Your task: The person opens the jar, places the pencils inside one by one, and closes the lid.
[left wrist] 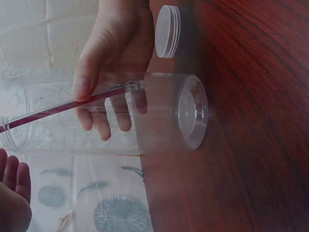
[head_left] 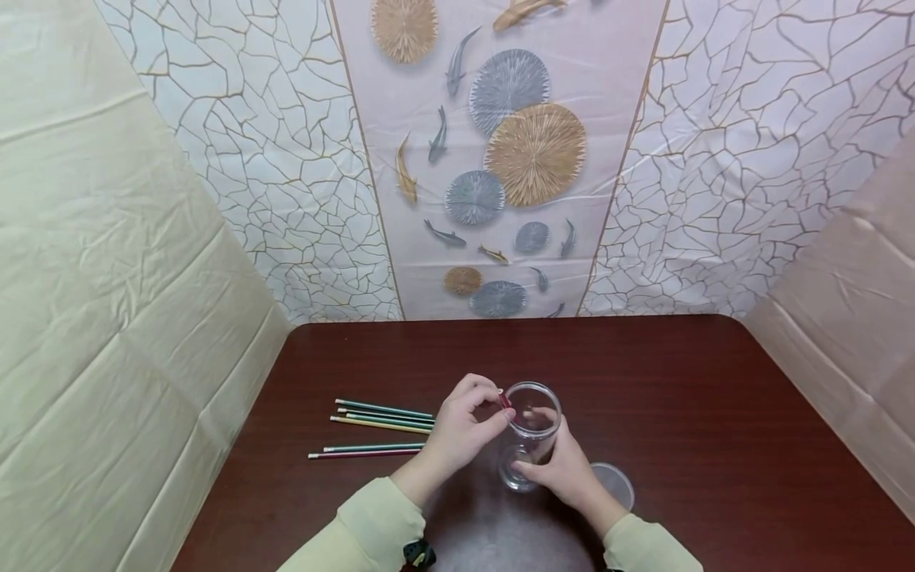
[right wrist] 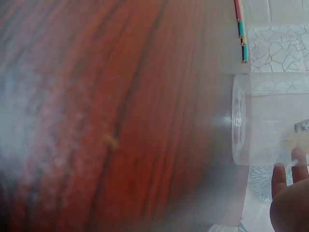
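Note:
A clear plastic jar (head_left: 520, 454) stands upright on the table, its mouth uncovered. My right hand (head_left: 565, 469) grips its side, thumb toward me and fingers round the far wall. At the rim, my left hand (head_left: 468, 421) pinches a dark red pencil (head_left: 504, 399) between thumb and fingers. In the left wrist view, the pencil (left wrist: 53, 110) slants down inside the jar (left wrist: 159, 116), metal-banded eraser end lowest and above the base. The right wrist view shows the jar's base (right wrist: 239, 121) on the table and some fingers (right wrist: 299, 157) near its wall.
Several pencils (head_left: 382, 423), green, yellow and red, lie on the table left of the jar, partly hidden by the left arm. A translucent round lid (head_left: 613, 485) is beside the right wrist. Patterned cloth (head_left: 500, 278) hangs behind the table (head_left: 679, 381).

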Demonstrator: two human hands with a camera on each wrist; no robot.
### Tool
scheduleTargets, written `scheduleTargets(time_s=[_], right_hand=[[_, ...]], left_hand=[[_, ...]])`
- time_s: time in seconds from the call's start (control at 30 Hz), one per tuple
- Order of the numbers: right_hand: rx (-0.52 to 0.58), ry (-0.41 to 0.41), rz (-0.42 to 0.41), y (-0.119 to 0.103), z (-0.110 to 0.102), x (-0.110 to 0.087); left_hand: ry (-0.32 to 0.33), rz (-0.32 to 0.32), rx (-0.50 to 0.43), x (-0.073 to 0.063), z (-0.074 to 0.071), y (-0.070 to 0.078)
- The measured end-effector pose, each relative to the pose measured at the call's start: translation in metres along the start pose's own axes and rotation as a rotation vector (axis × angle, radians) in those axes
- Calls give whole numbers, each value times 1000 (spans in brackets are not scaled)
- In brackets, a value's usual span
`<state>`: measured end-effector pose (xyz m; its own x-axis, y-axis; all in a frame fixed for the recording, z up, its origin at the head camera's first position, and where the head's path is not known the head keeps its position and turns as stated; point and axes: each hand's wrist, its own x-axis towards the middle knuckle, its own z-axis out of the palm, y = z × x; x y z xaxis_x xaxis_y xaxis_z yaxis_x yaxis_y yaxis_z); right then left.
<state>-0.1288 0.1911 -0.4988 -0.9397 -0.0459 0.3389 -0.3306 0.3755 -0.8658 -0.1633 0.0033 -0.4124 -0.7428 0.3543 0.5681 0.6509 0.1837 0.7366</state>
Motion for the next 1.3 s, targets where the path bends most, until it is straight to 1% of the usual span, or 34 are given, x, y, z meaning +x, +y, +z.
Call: scheduleTargets(time_s=[0.13,0.23,0.43,0.6,0.63,0.87,0.97,1.07,1.17,1.3], right_hand=[[-20,8,13,2,1,0],[-42,11,26,2,1,-1],[-47,1,51,3,-1,-1],[-29,-6,64,6,-1,-1],[-26,-7,65,7,-1,-1],[-36,0,52,5,0,-2],[-44,10,40,5,0,-2],[-47,15,27,6,1,-2],[-47,18,25,6,1,-2],[-52,17,36,4,2,-2]], left_hand=[[-23,36,37,-3,0,-4],[-28,41,46,-6,-1,-7],[10,18,23,-9,-3,-11],[20,-15,-9,-10,-4,-10],[21,-16,-13,-10,-4,-9],[39,5,-24,-6,-16,22],[51,-14,-40,-7,-18,24],[68,-37,-57,-8,-18,19],[75,-76,-75,-10,-16,4],[81,-97,-68,-14,-14,-19]])
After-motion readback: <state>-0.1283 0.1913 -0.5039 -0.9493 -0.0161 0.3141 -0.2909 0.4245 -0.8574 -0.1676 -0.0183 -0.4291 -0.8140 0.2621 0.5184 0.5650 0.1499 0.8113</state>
